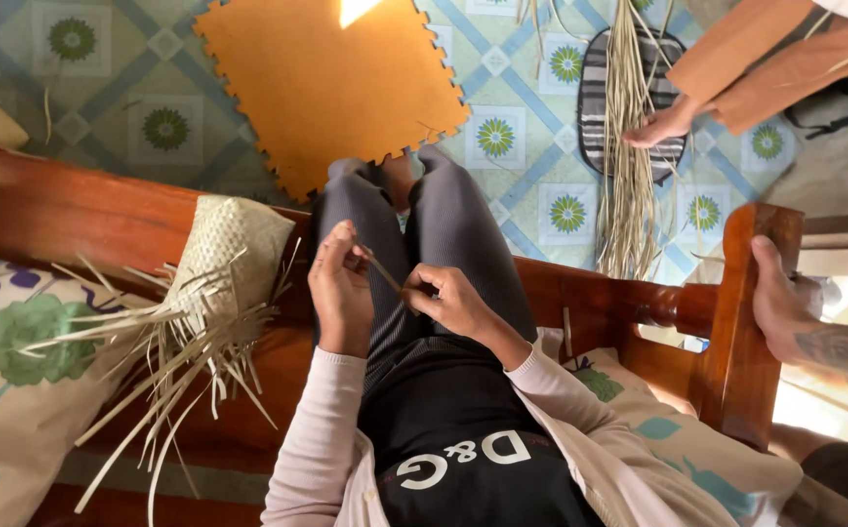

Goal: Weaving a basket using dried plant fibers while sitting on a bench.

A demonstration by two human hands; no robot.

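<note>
Tiled floor with green flower motifs, orange foam puzzle mat, wooden bench frame — head view.
Left hand and right hand both pinch closed on one thin tan palm-leaf strip over the lap. Looks light, flexible, likely splits; grip near ends. Half-woven straw basket sits just left.

One half-woven basket, loose strips trailing. One orange foam mat. One striped mat. One bundle of dried strips. Two flowered cushions.
</note>
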